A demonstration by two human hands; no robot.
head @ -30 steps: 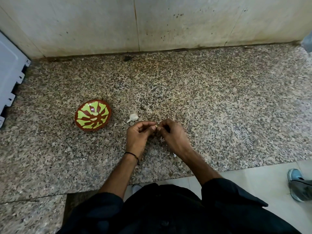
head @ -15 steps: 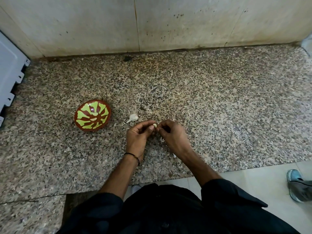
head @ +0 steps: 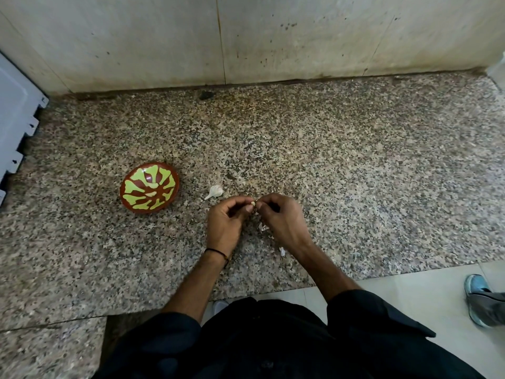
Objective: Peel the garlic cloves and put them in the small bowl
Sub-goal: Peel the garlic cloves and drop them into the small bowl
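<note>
Clove: a small, pale garlic clove (head: 253,203), cream-coloured, with only its tip showing between the fingertips of both hands (too small to tell how much skin is on it).
Left hand: the left hand (head: 224,225) has its fingers curled inward, thumb and forefinger closed on the clove from the left; a thin dark band (head: 216,251) circles the wrist.
Right hand: the right hand (head: 281,220) has its fingers bent, with its fingertips pinching the same clove from the right, so the two hands meet at it, just above the counter.
Peel: white papery scraps (head: 263,227) lie on the stone under the hands, and another bit (head: 282,251) lies just beside the right wrist.
Garlic piece: a whitish garlic piece (head: 216,191) with a short stalk lies on the counter, near the left hand on its far side, between the hands and the bowl.
Bowl: the small bowl (head: 149,210) is red-brown with a yellow-green pattern inside; it sits upright on the counter, left of the hands and apart from them.
Counter: a speckled granite counter (head: 355,187) runs to a pale, stained wall (head: 273,36).
Left edge: part of a white appliance (head: 13,119).
Lower right: a grey and blue shoe (head: 483,302) on the tiled floor (head: 437,296).
</note>
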